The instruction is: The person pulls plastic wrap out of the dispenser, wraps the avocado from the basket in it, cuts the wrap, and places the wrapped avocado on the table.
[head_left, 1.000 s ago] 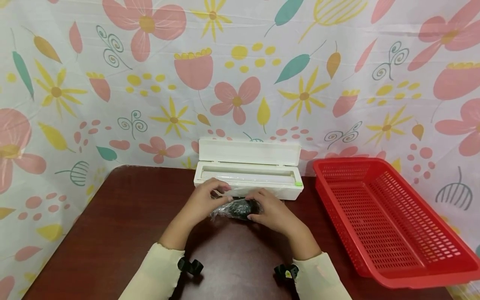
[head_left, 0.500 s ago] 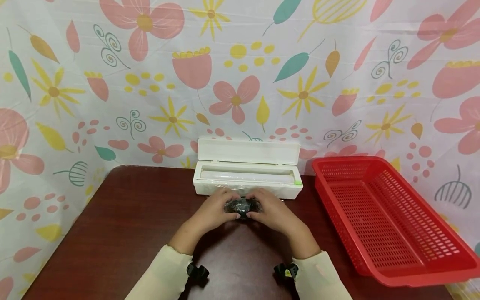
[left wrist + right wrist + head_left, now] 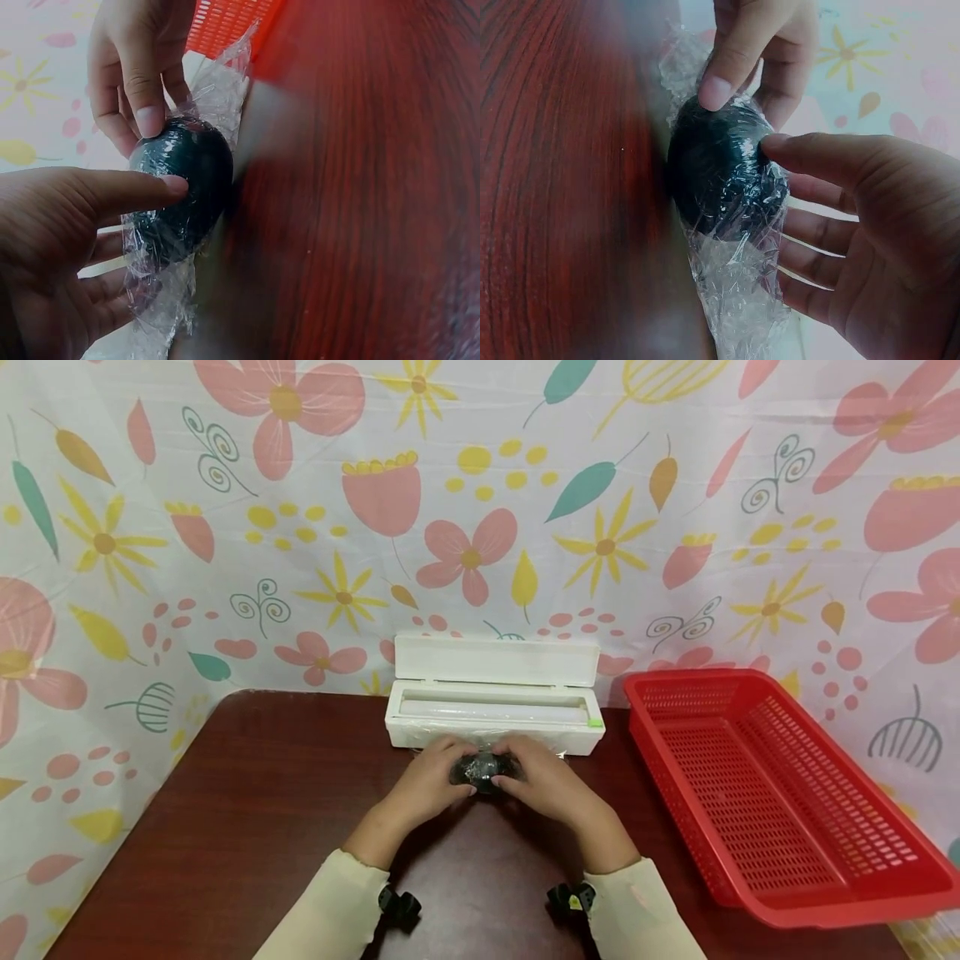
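Both hands grip a dark green, smooth, egg-shaped thing (image 3: pixel 482 771) wrapped in crinkled cling film, close in front of the white box. My left hand (image 3: pixel 429 779) holds its left end, the thumb on the near side and the fingers behind. At the right end my right hand (image 3: pixel 546 779) grips it the same way. In the left wrist view the film clings to the green thing (image 3: pixel 196 169), and loose film (image 3: pixel 225 94) sticks out past its ends. The right wrist view shows more bunched film (image 3: pixel 739 296) beside the right fingers.
Behind the hands stands a long white cling film box (image 3: pixel 577 742), its lid (image 3: pixel 495 662) raised and a roll (image 3: pixel 491 711) inside. A red perforated basket (image 3: pixel 720 860) sits at the right on the dark red-brown table (image 3: pixel 262 793). A flower-patterned cloth (image 3: pixel 465 460) hangs behind.
My left hand has moved right, from the loose film at the left onto the wrapped green thing. The right hand stays around its right end.
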### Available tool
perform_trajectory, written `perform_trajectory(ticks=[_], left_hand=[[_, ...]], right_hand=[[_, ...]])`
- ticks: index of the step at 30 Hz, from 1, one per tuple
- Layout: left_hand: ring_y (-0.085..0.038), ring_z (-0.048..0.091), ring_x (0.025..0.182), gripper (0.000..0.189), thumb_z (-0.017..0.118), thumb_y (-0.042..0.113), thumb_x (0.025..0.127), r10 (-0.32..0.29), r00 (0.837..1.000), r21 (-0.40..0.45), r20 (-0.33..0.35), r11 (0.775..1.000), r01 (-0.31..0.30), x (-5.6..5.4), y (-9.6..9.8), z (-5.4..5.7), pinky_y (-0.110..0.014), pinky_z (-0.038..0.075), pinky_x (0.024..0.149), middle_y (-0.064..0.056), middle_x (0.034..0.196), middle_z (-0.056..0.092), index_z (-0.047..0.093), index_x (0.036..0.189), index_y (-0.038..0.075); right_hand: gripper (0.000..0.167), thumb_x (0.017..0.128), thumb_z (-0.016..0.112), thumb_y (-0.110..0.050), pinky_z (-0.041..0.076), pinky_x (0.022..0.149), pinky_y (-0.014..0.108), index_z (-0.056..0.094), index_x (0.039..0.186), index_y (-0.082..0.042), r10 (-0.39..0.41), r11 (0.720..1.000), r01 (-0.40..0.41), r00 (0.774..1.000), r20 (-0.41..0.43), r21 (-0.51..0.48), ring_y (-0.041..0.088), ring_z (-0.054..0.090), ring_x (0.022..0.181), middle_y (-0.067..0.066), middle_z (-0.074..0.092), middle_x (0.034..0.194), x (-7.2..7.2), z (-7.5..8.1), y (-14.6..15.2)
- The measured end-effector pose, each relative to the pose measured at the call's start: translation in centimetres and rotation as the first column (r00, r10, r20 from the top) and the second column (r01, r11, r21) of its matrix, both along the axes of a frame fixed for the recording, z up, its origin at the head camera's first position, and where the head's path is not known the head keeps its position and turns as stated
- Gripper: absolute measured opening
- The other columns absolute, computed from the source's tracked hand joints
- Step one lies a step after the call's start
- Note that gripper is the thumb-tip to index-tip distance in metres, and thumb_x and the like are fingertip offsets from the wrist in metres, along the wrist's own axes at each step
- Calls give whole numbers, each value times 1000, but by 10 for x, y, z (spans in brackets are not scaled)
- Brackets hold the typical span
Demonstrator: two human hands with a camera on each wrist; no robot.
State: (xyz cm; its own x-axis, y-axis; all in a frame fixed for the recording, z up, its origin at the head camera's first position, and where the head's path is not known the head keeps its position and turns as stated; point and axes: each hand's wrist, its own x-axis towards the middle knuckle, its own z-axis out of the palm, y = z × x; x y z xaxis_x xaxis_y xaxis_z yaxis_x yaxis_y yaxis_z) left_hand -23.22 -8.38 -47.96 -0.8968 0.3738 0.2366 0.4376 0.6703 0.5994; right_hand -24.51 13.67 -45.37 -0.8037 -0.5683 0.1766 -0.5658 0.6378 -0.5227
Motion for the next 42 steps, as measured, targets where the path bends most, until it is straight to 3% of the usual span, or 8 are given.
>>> perform_trajectory(ticks=[6,12,20,26,36,42], left_hand=[[-26,60,121,56,87,14,77,8,1000,-18,-9,1000,-8,-2,0,-4,-44,49,103,-7,127,63,65,129,10],[-26,60,120,53,87,15,78,10,1000,-14,9,1000,-10,-4,-1,-6,-43,49,104,-7,127,64,66,127,9],[-23,63,113,46,87,20,78,23,993,35,120,999,-27,-5,-6,-3,-42,50,100,-7,118,69,68,118,8],[-16,63,98,38,85,28,81,-10,980,28,196,1000,4,-6,-11,2,-38,51,90,0,109,72,71,114,16],[-11,62,95,37,77,38,87,-61,956,28,287,998,55,-6,-18,4,-34,50,88,7,108,71,72,120,21],[-11,58,92,20,75,40,89,-124,945,76,302,991,106,-8,-21,0,-32,50,83,7,104,68,76,105,27]], right_hand=[[49,80,84,-12,48,104,48,61,123,-5,0,1000,0,1000,-24,17,29,61,119,12,65,125,-2,-3,-1],[48,82,83,-12,49,104,48,61,124,-4,-15,999,15,1000,-16,31,29,61,119,13,65,125,-2,-5,-2],[48,87,78,-20,50,101,46,62,132,-9,-42,997,38,997,69,60,25,60,117,11,59,130,1,1,-1],[52,87,78,-24,49,105,46,61,134,-7,-35,996,27,995,92,90,25,58,121,12,57,135,2,2,-2],[65,84,81,-29,48,105,46,58,139,-3,-34,994,19,990,139,111,25,58,120,14,56,136,2,1,-1],[57,81,84,-28,50,98,42,60,129,-8,-9,996,-6,987,158,93,19,60,108,7,62,121,4,2,-1]])
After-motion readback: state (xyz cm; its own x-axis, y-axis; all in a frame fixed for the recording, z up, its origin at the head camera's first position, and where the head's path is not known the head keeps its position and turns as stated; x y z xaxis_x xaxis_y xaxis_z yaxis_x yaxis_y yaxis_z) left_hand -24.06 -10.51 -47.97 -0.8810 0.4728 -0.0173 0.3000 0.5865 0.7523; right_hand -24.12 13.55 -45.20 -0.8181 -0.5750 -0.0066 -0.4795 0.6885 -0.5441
